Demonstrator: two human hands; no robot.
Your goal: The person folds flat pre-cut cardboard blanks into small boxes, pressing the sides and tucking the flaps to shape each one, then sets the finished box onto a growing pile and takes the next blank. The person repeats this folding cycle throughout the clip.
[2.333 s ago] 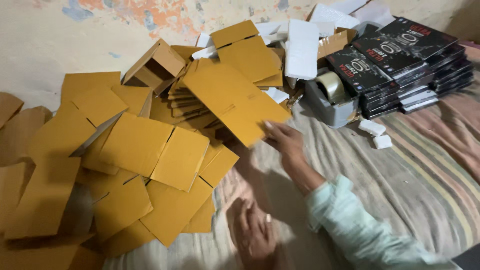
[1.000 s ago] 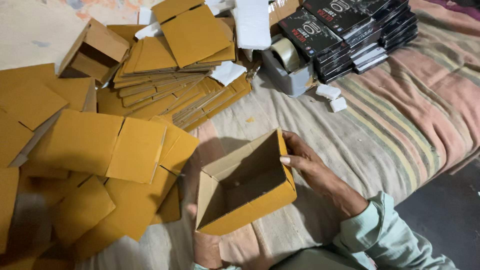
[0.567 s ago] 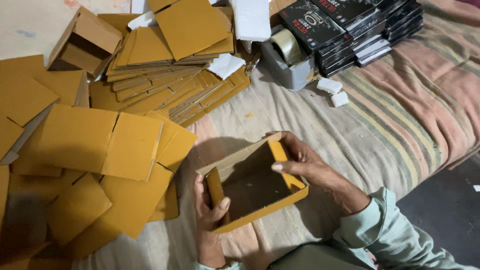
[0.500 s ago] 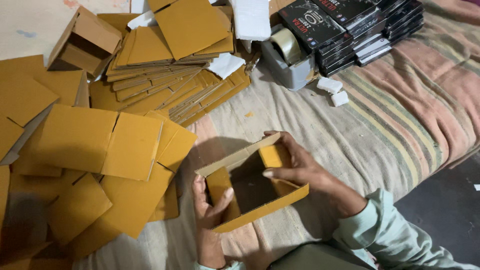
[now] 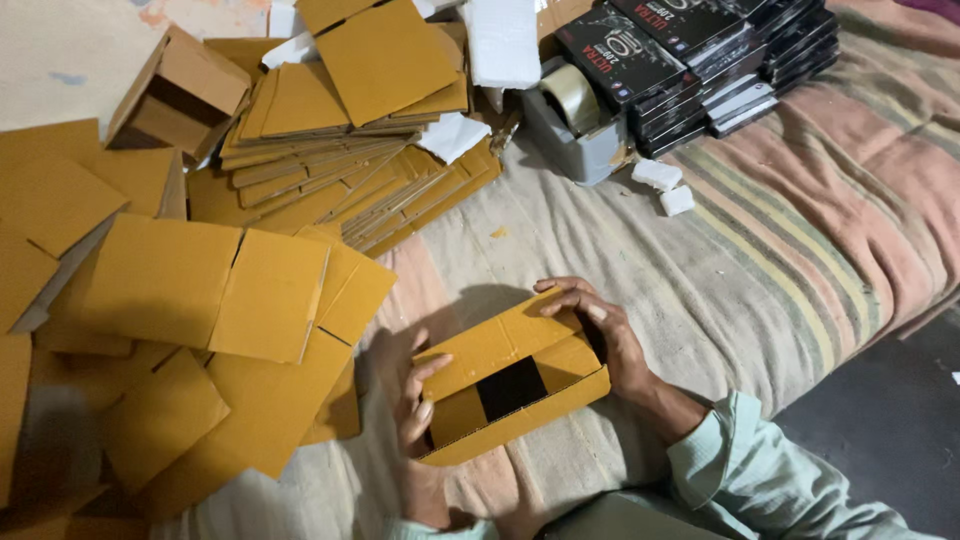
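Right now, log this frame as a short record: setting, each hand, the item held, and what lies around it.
setting: striped blanket on a bed
left hand: grips the left end of the cardboard box
right hand: presses the box's right end, fingers over a flap
box state: flaps partly folded, a dark gap between them
left of box: flat cardboard blanks, loosely piled
far side: grey tape dispenser, stacked black boxes

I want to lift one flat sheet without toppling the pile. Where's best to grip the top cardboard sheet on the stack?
Pinch the top cardboard sheet at its near right corner, coming from the tape dispenser side: that corner overhangs the stack, leaving room for fingers.
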